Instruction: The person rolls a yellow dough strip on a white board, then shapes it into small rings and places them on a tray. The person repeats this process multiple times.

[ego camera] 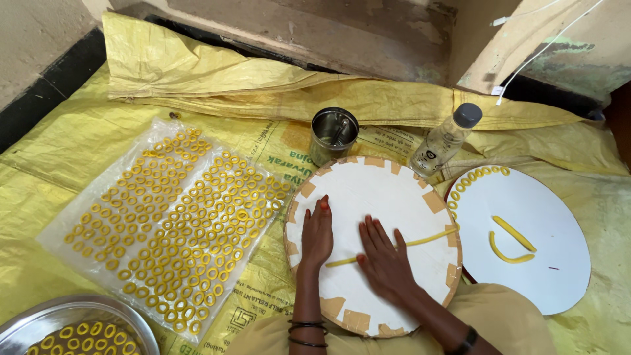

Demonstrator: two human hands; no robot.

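Yellow woven sheets cover the floor, where both flat, open hands, left hand (317, 231) and right hand (382, 258), should press evenly on the thin yellow dough rope (420, 240) on the round white board (368, 190), gripping nothing.

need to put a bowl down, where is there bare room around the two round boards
Bare patches: the far half of the taped round board beyond both hands, and the right white board below the two dough pieces. The clear sheet of rings is packed, and the steel cup and bottle crowd the boards' far edge.
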